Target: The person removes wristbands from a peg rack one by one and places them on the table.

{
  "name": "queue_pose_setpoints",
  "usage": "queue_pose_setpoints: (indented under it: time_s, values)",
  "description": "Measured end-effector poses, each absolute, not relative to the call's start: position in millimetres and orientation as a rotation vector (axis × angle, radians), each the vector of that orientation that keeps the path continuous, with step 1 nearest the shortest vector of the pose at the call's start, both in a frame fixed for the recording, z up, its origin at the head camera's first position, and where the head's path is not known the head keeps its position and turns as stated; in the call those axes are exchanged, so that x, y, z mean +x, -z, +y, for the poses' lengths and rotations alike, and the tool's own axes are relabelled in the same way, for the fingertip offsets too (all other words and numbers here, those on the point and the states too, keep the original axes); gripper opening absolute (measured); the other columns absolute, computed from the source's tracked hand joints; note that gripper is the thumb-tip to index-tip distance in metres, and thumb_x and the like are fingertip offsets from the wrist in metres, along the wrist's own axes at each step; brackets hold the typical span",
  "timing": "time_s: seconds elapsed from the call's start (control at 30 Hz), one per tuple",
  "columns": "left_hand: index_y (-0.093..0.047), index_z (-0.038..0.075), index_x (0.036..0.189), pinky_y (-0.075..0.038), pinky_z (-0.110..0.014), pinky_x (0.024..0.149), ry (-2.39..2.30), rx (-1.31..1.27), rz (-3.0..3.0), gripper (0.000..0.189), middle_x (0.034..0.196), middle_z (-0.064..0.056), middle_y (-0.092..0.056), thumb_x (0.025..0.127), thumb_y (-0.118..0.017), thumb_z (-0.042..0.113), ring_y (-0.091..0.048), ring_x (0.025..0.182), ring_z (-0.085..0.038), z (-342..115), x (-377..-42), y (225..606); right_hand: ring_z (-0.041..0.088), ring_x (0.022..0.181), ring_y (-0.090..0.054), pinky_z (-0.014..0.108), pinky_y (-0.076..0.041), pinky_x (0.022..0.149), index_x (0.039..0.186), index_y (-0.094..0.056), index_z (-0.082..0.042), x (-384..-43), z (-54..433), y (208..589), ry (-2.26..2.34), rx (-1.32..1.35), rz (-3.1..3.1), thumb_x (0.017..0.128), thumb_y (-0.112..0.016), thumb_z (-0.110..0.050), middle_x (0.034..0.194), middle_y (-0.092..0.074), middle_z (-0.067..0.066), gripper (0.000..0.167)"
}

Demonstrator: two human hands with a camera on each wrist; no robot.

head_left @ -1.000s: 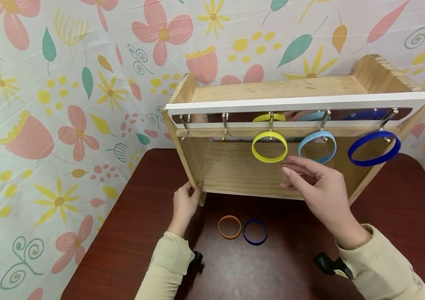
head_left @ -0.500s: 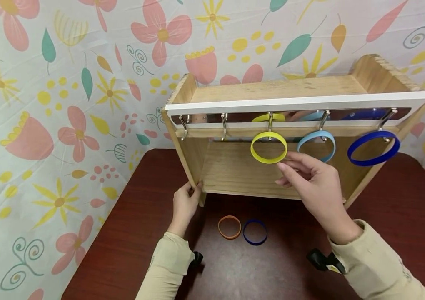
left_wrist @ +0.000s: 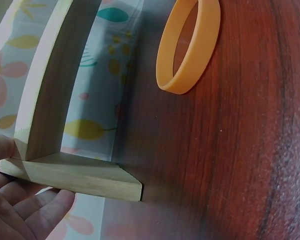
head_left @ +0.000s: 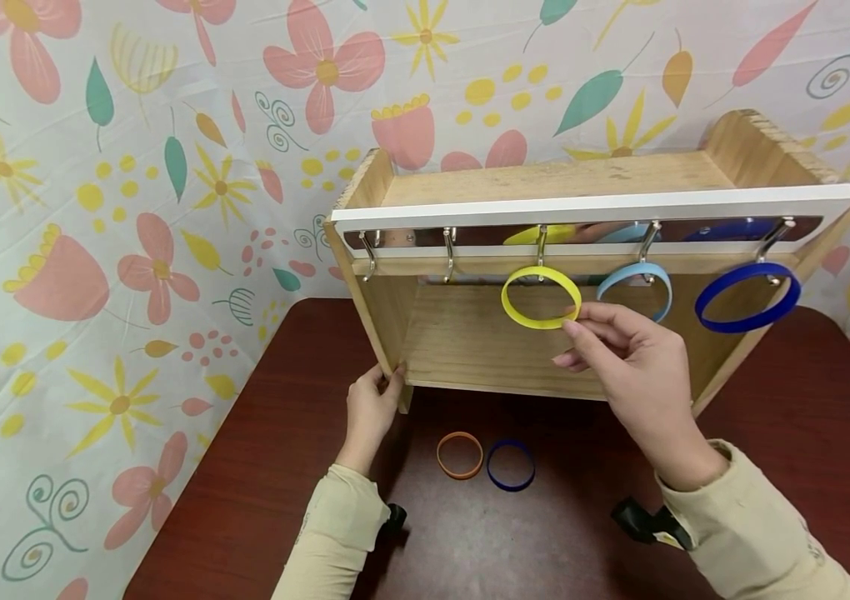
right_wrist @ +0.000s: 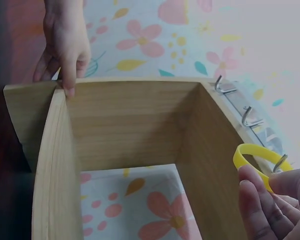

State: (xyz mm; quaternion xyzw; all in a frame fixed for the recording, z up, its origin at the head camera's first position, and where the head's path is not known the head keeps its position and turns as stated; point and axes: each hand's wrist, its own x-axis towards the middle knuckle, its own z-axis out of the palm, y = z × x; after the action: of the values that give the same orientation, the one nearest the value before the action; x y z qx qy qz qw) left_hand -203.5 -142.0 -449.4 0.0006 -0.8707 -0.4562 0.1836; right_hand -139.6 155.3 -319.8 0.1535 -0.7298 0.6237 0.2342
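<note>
A yellow silicone wristband [head_left: 521,319] hangs round the middle hook [head_left: 542,243] of a wooden shelf's rail. My right hand [head_left: 638,362] pinches the band's lower right edge between thumb and fingers; the right wrist view shows the same hold on the yellow wristband [right_wrist: 262,151]. My left hand [head_left: 372,412] grips the lower left corner of the wooden shelf [head_left: 500,350], thumb in front. In the left wrist view, fingers of the left hand [left_wrist: 25,210] lie under the wooden edge. A light blue wristband [head_left: 667,287] and a dark blue wristband [head_left: 747,323] hang on the hooks to the right.
An orange wristband [head_left: 459,476] and another dark blue wristband [head_left: 511,487] lie on the dark red table [head_left: 260,467] before the shelf. Two bare hooks, the leftmost hook [head_left: 368,254] and its neighbour [head_left: 449,252], stick out at the left. A flowered cloth [head_left: 230,150] hangs behind.
My right hand has come to the yellow wristband's lower right edge and now pinches it. The band is pulled slightly to the right and tilted. My left hand stays at the shelf corner.
</note>
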Motion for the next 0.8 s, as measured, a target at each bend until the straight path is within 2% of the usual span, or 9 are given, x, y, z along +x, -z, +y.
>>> queue_pose_setpoints:
  time_s: [0.8]
  values:
    - [-0.074,0.010,0.095,-0.050,-0.027,0.052,1.309,-0.004,-2.449,0.019,0.080,-0.006,-0.072,0.096,-0.064,0.026,-0.065,0.065,-0.014,-142.2,-204.4,450.3,0.019,0.063,-0.069,0.026,-0.055,0.063,0.108,-0.066,0.007,-132.9,160.6,315.2,-1.903,0.495,-1.881,0.093,-0.064,-0.002,0.095,-0.074,0.009,0.018]
